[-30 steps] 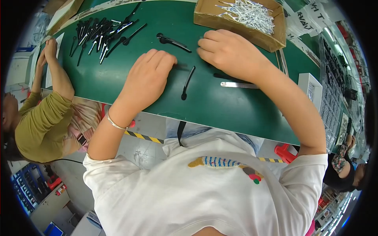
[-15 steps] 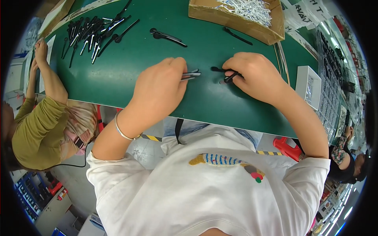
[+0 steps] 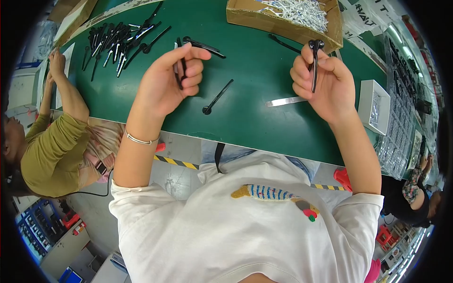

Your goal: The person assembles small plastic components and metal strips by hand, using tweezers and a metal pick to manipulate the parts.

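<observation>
while left hand (image 3: 163,82) grips black strips (image 3: 179,76), right hand (image 3: 331,85) pinches black stick (image 3: 314,68), round end topmost in view, long axis near-vertical

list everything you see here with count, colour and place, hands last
green table: 1, green, centre
round-ended pile: many, black and silver, table's upper left
loose round-ended piece: 1, black, between the hands
strip: 1, black, before the carton
metal strip: 1, silver, beside right hand
carton: 1, brown, top
small strips: many, mostly white, in carton
small box: 1, white, right
co-workers: 2, green top left, black top right
floor tape: black and yellow, below table
bracelet: 1, silver, left wrist
left hand: 1, bare, left of centre, holding dark slim pieces
right hand: 1, bare, right of centre, holding black round-ended piece
</observation>
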